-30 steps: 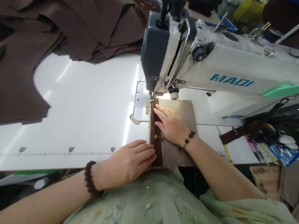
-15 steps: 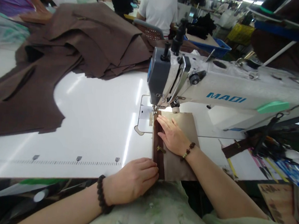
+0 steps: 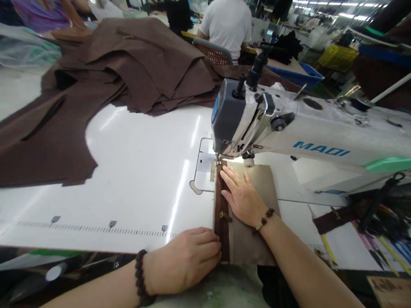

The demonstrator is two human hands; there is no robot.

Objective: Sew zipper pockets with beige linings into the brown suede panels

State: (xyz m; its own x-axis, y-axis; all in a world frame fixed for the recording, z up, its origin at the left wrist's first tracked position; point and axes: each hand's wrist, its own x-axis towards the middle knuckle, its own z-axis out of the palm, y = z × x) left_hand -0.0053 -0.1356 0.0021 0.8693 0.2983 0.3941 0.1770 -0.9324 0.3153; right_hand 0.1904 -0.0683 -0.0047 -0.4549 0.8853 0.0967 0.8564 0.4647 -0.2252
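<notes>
Fingers of the right hand [image 3: 243,196] lie extended and slightly parted, pressed flat rather than gripping, their tips on the brown zipper [image 3: 219,204] and the palm on the light brown cloth [image 3: 264,188] to its right. Fingers of the left hand [image 3: 186,260] are bent and drawn together over the zipper's near end, reaching it from the left; whether they pinch it against the thumb or merely rest there cannot be told, the thumb being hidden. The zipper thus lies ahead and to the right of the left fingers, and to the left of the right palm. Its long axis runs away from the wearer, almost straight, along the left edge of the cloth, with the metal zip pull [image 3: 225,216] between the two hands. At the far end it meets the foot [image 3: 218,161] of the sewing machine [image 3: 319,138]; the right fingertips are just short of this point, and the left hand is well back from it, by the near edge of the white table [image 3: 148,169]. Beyond, to the left, spreads a pile of dark brown cloth [image 3: 151,70].
</notes>
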